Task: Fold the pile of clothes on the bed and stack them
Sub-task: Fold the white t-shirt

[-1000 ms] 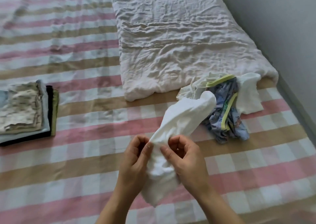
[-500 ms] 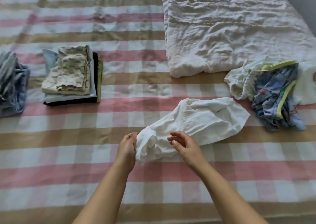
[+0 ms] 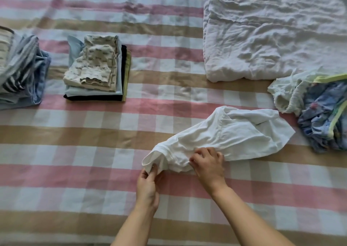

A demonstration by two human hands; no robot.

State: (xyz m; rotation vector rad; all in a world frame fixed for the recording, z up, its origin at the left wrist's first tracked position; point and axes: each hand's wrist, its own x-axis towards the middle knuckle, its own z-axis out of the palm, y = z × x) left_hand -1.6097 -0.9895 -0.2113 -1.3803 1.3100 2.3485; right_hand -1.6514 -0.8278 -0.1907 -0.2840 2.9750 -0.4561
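A white garment (image 3: 231, 135) lies bunched and slanted across the checked sheet (image 3: 90, 144), its far end near the unfolded heap (image 3: 317, 107) at the right edge of the bed, its near end in the person's hands. The left hand (image 3: 148, 186) pinches a rolled edge at the garment's lower-left corner. The right hand (image 3: 208, 161) sits a little apart from it, fingers curled into the gathered cloth further along. So the 2 hands are separate, and each is clamped on the same piece.

The likely step is spreading the garment flat before folding, and the risk lies in the grip. The cloth is twisted between the 2 holds, so pulling outward may tighten the twist rather than open it, and any fold made over that would come out lumpy. If the right hand has caught 2 layers instead of 1, the front and back will drag together and the shape will not square up.

Well to the left, the folded stack (image 3: 97, 73) stands tidy, and a looser striped pile (image 3: 22, 69) sits beyond it – carrying a badly folded piece onto either could tip the upper layers. A crumpled white quilt (image 3: 272, 32) lies beyond the garment.
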